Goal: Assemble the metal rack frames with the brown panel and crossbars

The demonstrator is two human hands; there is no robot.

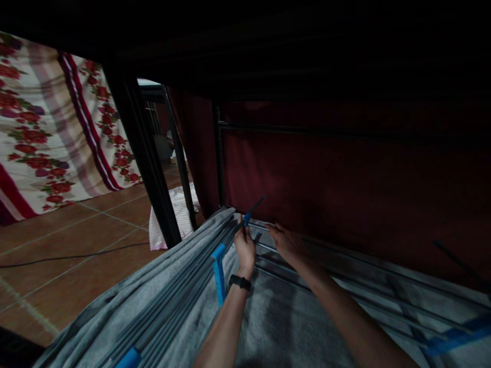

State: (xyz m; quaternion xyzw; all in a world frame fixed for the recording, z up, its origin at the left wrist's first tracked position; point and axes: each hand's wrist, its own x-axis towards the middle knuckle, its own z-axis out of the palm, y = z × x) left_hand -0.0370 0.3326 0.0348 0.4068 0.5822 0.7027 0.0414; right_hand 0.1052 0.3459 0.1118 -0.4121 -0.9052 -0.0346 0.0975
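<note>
Grey metal rods [180,286] with blue plastic fittings, resembling parts of a clothes drying rack, lie in a bundle on a grey fleece blanket [268,317]. My left hand [244,248], a dark band on its wrist, is closed around a blue joint [246,220] at the far end. From this joint a thin dark rod sticks up toward the curtain. My right hand [286,243] has its fingers curled at a grey rod [259,227] just to the right. Below the left hand, a blue perforated bracket [218,276] hangs from the bundle. More rods run right to another blue fitting [460,335].
A black bed frame post [141,153] stands at the left, with dark structure overhead. Behind the blanket hangs a dark red curtain [345,189]. Beyond the post are a flowered cloth [69,133], a tiled floor [111,225], a black cable [76,255] and a striped cloth [174,214].
</note>
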